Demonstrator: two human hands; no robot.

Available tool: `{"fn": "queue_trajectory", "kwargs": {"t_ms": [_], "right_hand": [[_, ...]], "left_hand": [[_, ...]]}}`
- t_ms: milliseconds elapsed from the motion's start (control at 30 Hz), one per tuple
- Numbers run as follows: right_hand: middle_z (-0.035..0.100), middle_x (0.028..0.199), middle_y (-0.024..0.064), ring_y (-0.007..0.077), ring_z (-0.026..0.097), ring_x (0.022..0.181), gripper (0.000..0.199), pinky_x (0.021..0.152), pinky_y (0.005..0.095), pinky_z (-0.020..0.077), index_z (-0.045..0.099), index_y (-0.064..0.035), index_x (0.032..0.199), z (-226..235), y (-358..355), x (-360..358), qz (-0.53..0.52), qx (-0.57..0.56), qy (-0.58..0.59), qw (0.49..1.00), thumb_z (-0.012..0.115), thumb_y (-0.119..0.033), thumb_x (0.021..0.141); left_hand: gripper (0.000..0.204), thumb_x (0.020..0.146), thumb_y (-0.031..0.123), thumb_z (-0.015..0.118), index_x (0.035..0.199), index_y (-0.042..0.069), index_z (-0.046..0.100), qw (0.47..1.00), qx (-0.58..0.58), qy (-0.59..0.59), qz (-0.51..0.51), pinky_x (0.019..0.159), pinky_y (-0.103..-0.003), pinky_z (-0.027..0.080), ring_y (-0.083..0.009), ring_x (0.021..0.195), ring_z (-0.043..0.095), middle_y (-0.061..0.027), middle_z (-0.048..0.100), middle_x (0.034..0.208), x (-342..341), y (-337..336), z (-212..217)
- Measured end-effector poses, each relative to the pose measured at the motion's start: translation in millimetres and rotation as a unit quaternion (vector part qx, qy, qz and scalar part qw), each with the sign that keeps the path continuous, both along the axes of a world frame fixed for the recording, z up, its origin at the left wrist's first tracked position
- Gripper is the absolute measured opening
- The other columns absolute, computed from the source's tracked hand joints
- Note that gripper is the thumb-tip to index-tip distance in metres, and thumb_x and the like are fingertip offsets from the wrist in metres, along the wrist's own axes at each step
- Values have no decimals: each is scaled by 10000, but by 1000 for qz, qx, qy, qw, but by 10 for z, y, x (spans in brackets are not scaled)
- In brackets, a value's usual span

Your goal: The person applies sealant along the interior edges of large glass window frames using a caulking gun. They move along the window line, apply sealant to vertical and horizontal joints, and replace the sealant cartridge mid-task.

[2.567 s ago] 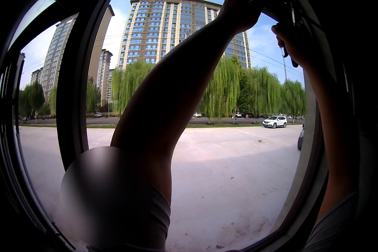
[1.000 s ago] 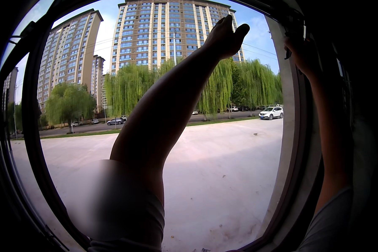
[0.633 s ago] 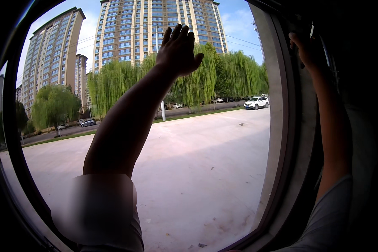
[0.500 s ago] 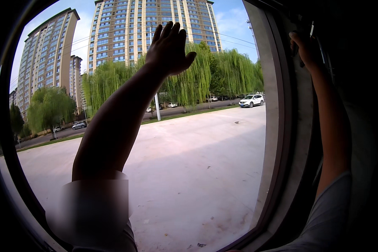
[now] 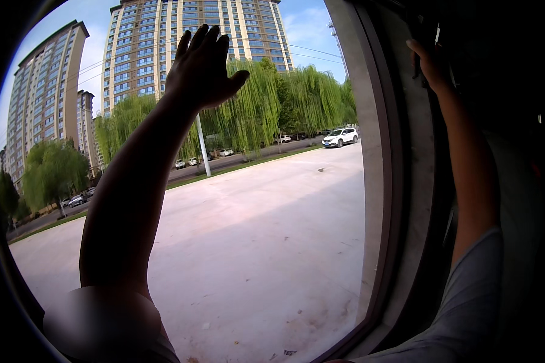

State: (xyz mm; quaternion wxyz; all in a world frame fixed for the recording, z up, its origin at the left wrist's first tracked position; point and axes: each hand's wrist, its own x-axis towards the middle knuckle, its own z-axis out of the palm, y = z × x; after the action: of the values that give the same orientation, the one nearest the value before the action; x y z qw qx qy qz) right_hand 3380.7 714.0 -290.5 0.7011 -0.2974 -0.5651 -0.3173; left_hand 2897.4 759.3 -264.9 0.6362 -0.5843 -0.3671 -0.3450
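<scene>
My left hand is raised at the upper middle, dark against the daylight outside. Its fingers are stretched out and the thumb stands apart; nothing is in it. It lies flat toward the large window opening, but I cannot tell whether it touches a pane. High on the right, beside the dark window frame, is my right hand. Its fingers curl in deep shadow round something dark, with the thumb side pointing up. A thin bright strip shows just above that hand. What the hand grips is too dark to name.
Beyond the opening lies pale paved ground, partly in shadow. A white car, a pole, willow trees and tall buildings stand farther off. A grey wall edge borders the right side; the interior around it is very dark.
The outside scene and window frame have shifted left in view, with a slight tilt. My left hand appears farther left, still spread. My right hand stays by the frame, slightly farther left.
</scene>
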Motion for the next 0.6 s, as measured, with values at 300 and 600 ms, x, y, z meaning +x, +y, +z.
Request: {"fn": "queue_trajectory", "kwargs": {"t_ms": [300, 600], "right_hand": [[519, 537, -11, 102, 512, 577, 492, 670, 288, 414, 495, -88, 538, 83, -38, 74, 81, 1, 24, 996, 661, -370, 906], [724, 866, -7, 103, 608, 784, 226, 774, 293, 477, 757, -71, 903, -2, -6, 110, 161, -2, 22, 987, 725, -291, 860]], "left_hand": [[820, 942, 597, 547, 1501, 19, 386, 1000, 16, 4, 4, 1253, -479, 113, -322, 1519, 237, -199, 314, 1607, -17, -17, 15], [818, 937, 602, 554, 1493, 21, 403, 1000, 18, 1, 9, 1245, -493, 142, -326, 1512, 257, -208, 326, 1598, 28, -6, -18]]}}
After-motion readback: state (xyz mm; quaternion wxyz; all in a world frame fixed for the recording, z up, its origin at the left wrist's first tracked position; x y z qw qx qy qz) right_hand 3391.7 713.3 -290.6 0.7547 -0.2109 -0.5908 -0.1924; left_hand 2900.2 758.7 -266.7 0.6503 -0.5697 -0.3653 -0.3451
